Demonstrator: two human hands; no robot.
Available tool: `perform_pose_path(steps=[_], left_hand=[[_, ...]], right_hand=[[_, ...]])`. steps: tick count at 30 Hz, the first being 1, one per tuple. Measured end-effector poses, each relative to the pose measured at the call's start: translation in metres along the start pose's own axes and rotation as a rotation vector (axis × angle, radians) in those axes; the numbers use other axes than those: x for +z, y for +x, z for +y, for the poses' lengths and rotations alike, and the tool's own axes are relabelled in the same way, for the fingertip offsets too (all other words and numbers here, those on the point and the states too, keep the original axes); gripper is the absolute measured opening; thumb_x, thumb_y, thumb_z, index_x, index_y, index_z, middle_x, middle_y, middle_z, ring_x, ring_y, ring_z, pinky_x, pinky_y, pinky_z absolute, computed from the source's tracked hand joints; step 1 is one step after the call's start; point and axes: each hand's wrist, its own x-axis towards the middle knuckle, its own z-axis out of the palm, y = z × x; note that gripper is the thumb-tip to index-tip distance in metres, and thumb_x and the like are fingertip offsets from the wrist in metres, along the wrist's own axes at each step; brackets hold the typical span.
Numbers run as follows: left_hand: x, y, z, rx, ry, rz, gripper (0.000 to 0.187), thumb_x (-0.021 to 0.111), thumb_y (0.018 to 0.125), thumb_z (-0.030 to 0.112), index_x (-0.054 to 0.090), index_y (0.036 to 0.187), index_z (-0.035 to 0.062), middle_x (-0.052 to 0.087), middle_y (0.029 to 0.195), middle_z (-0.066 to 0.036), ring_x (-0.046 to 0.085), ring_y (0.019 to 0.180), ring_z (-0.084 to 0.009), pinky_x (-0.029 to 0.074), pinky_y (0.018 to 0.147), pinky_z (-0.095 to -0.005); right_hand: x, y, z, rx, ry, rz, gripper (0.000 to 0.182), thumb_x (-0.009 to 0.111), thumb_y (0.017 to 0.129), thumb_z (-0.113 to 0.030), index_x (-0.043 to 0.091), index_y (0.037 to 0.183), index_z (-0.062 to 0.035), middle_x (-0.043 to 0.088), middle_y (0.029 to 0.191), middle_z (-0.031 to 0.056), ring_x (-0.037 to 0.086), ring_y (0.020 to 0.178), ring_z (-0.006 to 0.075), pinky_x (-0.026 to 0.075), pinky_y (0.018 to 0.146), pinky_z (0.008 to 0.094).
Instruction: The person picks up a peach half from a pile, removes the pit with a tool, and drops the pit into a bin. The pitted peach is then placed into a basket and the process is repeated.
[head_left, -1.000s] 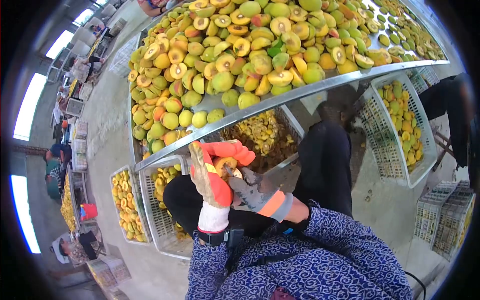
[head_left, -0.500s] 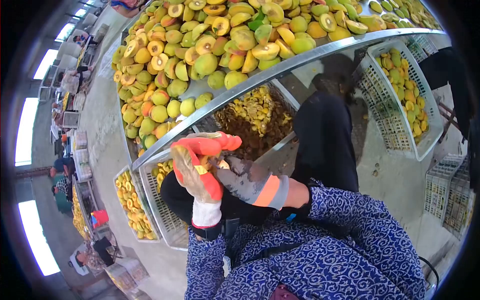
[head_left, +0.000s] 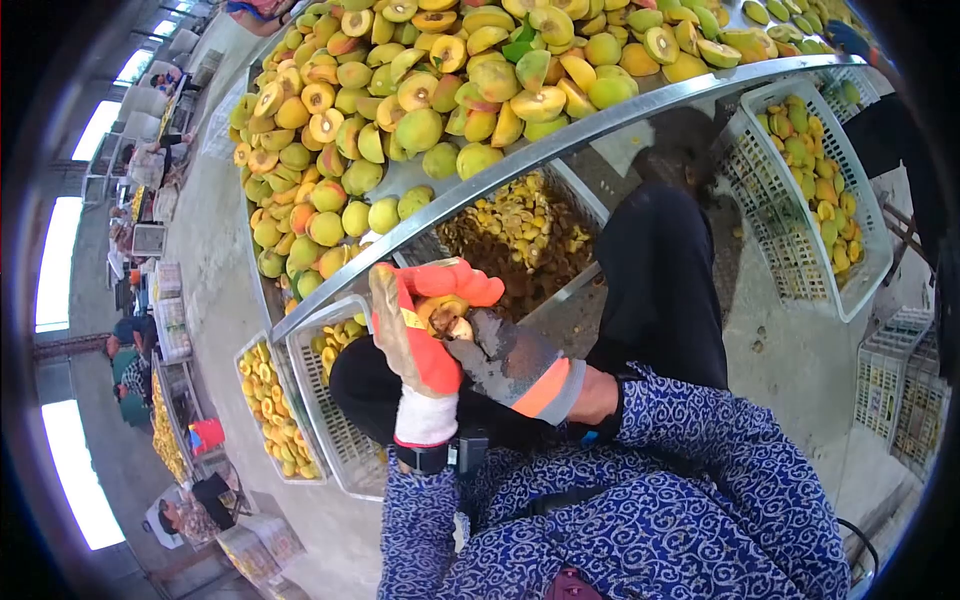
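My left hand (head_left: 416, 335), in an orange and white work glove, is curled round a halved peach (head_left: 440, 312) with its cut side and brown centre showing. My right hand (head_left: 500, 358), in a wet, dark-stained grey glove with an orange band, is closed against the peach. A fingertip shows pale at the fruit. Any tool in the right hand is hidden. Both hands are above my lap, just in front of a metal-edged table (head_left: 560, 140) heaped with whole and halved peaches (head_left: 420, 130).
Below the table edge is a bin of peach scraps (head_left: 530, 235). Crates of peach halves stand at left (head_left: 275, 410), beside a white crate (head_left: 335, 440), and at right (head_left: 745, 190). More crates (head_left: 890, 375) are far right. Other people work along tables at far left; a gloved hand (head_left: 850, 42) shows top right.
My hands have shifted slightly right, and the left hand has turned so the peach's cut face shows more. Another person's gloved hand has appeared at top right.
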Motion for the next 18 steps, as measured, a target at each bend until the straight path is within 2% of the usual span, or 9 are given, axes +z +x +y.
perform_pose_path(steps=[2,4,6,9,11,14,16,18], left_hand=[[0.004,-0.002,-0.005,0.005,-0.021,0.112,0.056,0.043,0.104,0.050,0.056,0.093,-0.0024,0.068,0.089,-0.022,0.071,0.074,-0.0403,0.060,0.065,-0.0472],[0.001,-0.002,-0.005,0.012,-0.026,0.049,0.054,0.044,0.104,0.050,0.055,0.091,-0.0010,0.065,0.088,-0.021,0.069,0.071,-0.0389,0.060,0.067,-0.0522],[-0.002,-0.007,0.001,-0.004,0.028,-0.020,0.051,0.044,0.104,0.050,0.053,0.088,0.0019,0.063,0.083,-0.018,0.067,0.068,-0.0358,0.060,0.067,-0.0553],[-0.012,-0.007,0.008,-0.025,-0.009,-0.178,0.052,0.043,0.104,0.051,0.053,0.087,0.0025,0.061,0.080,-0.019,0.066,0.068,-0.0370,0.058,0.062,-0.0537],[-0.012,-0.007,0.010,-0.001,-0.042,-0.210,0.052,0.043,0.104,0.050,0.052,0.087,0.0027,0.061,0.079,-0.018,0.066,0.067,-0.0372,0.058,0.062,-0.0533],[-0.007,-0.010,0.006,0.042,-0.037,-0.149,0.052,0.043,0.105,0.049,0.053,0.086,0.0013,0.062,0.078,-0.019,0.067,0.068,-0.0382,0.058,0.064,-0.0524],[-0.007,-0.013,0.004,0.043,0.041,-0.135,0.055,0.043,0.104,0.049,0.055,0.085,-0.0022,0.066,0.080,-0.022,0.069,0.069,-0.0397,0.058,0.068,-0.0512],[-0.010,-0.013,0.004,-0.048,-0.140,-0.177,0.052,0.042,0.105,0.049,0.053,0.082,0.0036,0.063,0.082,-0.016,0.066,0.072,-0.0340,0.058,0.069,-0.0503]], right_hand=[[-0.004,0.002,0.001,0.003,0.014,-0.050,0.035,0.054,0.103,-0.031,0.055,0.127,-0.0052,0.066,0.110,0.0121,0.065,0.098,0.0265,0.052,0.080,0.0384],[-0.008,0.005,-0.003,-0.010,0.077,-0.097,0.036,0.054,0.103,-0.032,0.056,0.127,-0.0052,0.066,0.111,0.0103,0.066,0.098,0.0236,0.052,0.078,0.0361],[-0.014,0.006,-0.009,0.167,0.240,-0.266,0.037,0.054,0.103,-0.033,0.056,0.128,-0.0056,0.066,0.111,0.0080,0.065,0.098,0.0183,0.052,0.079,0.0323],[-0.016,0.005,0.003,0.277,0.700,-0.459,0.038,0.055,0.103,-0.033,0.057,0.131,-0.0066,0.065,0.110,0.0049,0.063,0.097,0.0122,0.051,0.078,0.0274],[-0.019,0.002,0.004,0.333,0.527,-0.500,0.038,0.056,0.103,-0.034,0.058,0.131,-0.0086,0.065,0.108,0.0028,0.061,0.093,0.0096,0.051,0.077,0.0250],[-0.011,0.004,-0.006,0.077,0.149,-0.236,0.036,0.058,0.102,-0.036,0.060,0.128,-0.0106,0.065,0.105,0.0013,0.061,0.089,0.0088,0.050,0.074,0.0236],[-0.013,0.000,-0.003,0.169,0.289,-0.264,0.034,0.058,0.101,-0.039,0.063,0.121,-0.0119,0.065,0.096,0.0003,0.060,0.081,0.0082,0.049,0.069,0.0232],[-0.022,0.001,0.004,0.560,0.642,-0.500,0.033,0.057,0.101,-0.041,0.065,0.114,-0.0116,0.064,0.089,-0.0003,0.059,0.076,0.0083,0.047,0.065,0.0233]])
